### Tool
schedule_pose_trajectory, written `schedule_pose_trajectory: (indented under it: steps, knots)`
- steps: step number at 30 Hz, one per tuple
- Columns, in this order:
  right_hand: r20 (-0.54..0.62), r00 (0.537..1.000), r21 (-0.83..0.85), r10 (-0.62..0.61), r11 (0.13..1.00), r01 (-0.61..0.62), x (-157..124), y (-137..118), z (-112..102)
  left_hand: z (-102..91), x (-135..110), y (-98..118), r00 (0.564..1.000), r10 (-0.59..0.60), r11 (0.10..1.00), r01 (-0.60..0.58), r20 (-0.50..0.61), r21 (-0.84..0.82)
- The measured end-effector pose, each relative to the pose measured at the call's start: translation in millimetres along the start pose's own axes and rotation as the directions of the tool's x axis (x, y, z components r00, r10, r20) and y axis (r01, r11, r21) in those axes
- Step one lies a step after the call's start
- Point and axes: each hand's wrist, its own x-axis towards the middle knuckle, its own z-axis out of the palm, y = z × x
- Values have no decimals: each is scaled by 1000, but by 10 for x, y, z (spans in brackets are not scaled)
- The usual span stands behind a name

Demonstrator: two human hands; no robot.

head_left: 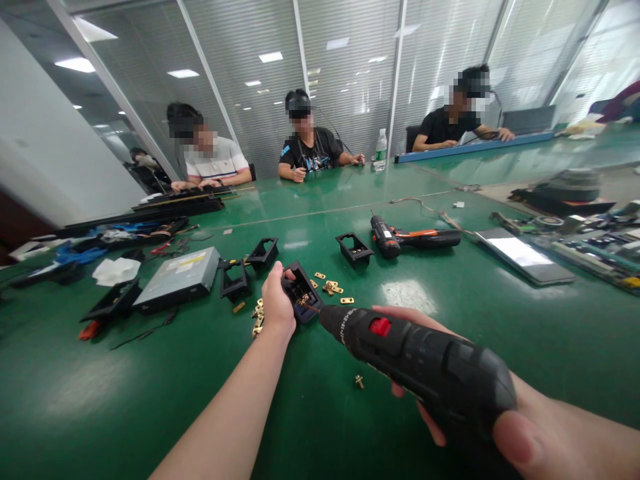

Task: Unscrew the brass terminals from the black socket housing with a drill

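Note:
My left hand (280,300) grips a small black plastic box frame (301,283), tilted with its open side toward me. In my right hand (520,427) is a black cordless drill (420,360) with a red switch on top. Its bit reaches into the box, where brass-coloured parts show; whether the tip touches a screw I cannot tell. Small brass plates (332,288) lie just past the box, and more brass plates (257,317) sit beside my left wrist. A loose screw (359,381) rests on the green table (200,400) below the drill.
More black frames (354,250) stand beyond my hands. A second drill (385,237) lies behind them. On the left is a grey disc drive (177,277); on the right, a phone-like slab (525,257) and circuit boards (595,247). Several people sit across the table near a water bottle (381,148).

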Motion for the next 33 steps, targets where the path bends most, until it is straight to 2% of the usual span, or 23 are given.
schedule_pose_trajectory:
  steps: [8, 15, 24, 33]
  knots:
    - [-5, 1000, -14, 11, 1000, -11, -8, -5, 6, 25, -8, 6, 999, -16, 1000, 16, -33, 0]
    - [6, 999, -3, 35, 999, -35, -19, -31, -14, 32, -28, 16, 998, 15, 999, -13, -60, 36]
    - [-17, 999, -25, 42, 999, -43, -19, -2, 6, -1, -6, -6, 999, 44, 997, -44, 4, 62]
    - [14, 999, 46, 37, 998, -38, 1, 9, -23, -10, -10, -2, 1000, 20, 999, -20, 3, 47]
